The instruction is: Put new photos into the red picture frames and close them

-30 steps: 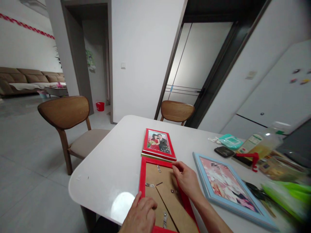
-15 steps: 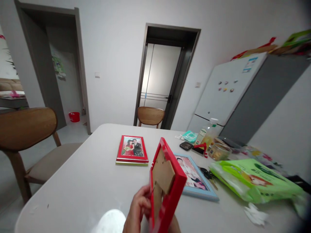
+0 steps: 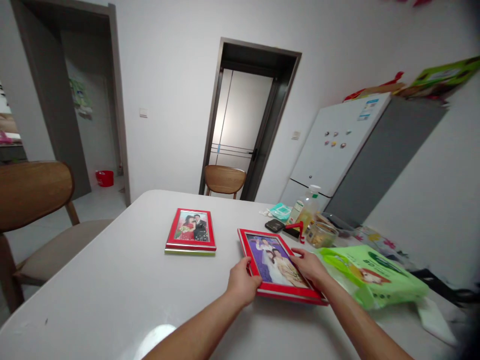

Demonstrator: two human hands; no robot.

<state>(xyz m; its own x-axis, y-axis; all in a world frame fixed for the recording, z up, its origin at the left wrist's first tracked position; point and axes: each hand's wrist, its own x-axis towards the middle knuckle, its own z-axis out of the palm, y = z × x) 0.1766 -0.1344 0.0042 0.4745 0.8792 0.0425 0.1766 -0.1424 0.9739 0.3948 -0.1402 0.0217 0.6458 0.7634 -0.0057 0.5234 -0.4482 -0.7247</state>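
A red photo frame [image 3: 277,264] is face up at the right middle of the table, its picture of several people on a purple ground showing. My left hand [image 3: 242,284] grips its left edge, with the thumb over the front. On the opposite edge, the fingers of my right hand [image 3: 310,269] are closed round the rim. The light-blue frame seen earlier at this spot is hidden now; whether the red one touches it I cannot tell. To the left lies another red photo frame [image 3: 192,229] with a couple's picture, on top of a frame with a yellow-green edge.
The white table [image 3: 131,280] carries a green plastic package [image 3: 375,272] at the right. Behind it stand a bottle [image 3: 305,207], a clear tub [image 3: 321,234], a red stand [image 3: 298,229], a dark flat object [image 3: 275,225] and a teal packet [image 3: 280,211]. Wooden chairs [image 3: 225,179] stand around.
The red frame was upright with its brown back and stand showing. It has been turned and lowered to lie face up where the blue frame was visible. The view has shifted slightly.
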